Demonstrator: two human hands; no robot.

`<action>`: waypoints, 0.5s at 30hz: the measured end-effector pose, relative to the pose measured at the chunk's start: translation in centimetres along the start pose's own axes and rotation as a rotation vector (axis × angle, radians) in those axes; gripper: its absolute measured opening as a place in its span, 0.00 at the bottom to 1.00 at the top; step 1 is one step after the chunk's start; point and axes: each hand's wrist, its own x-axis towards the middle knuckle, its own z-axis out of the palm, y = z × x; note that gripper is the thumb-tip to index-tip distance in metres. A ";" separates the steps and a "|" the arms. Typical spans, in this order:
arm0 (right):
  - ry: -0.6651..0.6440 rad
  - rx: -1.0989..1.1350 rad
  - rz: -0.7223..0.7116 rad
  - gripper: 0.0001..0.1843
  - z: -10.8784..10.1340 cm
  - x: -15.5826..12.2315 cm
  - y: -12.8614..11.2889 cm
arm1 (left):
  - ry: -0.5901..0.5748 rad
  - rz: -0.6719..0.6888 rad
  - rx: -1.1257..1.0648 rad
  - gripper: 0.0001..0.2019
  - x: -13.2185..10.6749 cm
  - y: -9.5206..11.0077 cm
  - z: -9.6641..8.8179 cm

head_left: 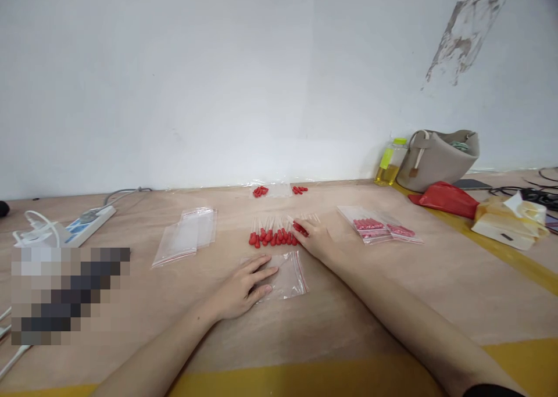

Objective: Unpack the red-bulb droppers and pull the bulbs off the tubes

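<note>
Red-capped droppers (274, 236) touching right grip (317, 241), plastic bag (290, 276) under left grip (239, 292).

Left hand (242, 289): laid flat, palm down, fingers spread, just below frame centre.
Right hand (316, 240): stretched farther out, right of centre, fingertips drawn together.
Forearms: both bare, extended from the lower edge, converging upward.

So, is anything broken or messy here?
Only the wall: at the upper right a patch of paint has peeled off, leaving a grey, ragged scar. On the table things look tidy: the red-capped droppers lie in a row and the clear bags sit stacked.
</note>
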 end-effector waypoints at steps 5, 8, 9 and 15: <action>-0.100 -0.002 -0.027 0.18 0.5 -0.2 0.1 | 0.014 -0.015 -0.006 0.21 0.0 -0.1 0.2; -0.105 -0.021 -0.006 0.20 0.4 -0.4 -0.1 | 0.031 0.005 -0.014 0.20 0.0 -0.1 0.2; -0.106 -0.031 -0.002 0.21 0.3 -0.4 -0.1 | 0.032 0.006 -0.013 0.20 0.0 -0.1 0.2; -0.078 -0.072 0.028 0.20 -0.9 -0.6 -0.6 | 0.003 -0.016 0.007 0.21 0.0 0.0 0.1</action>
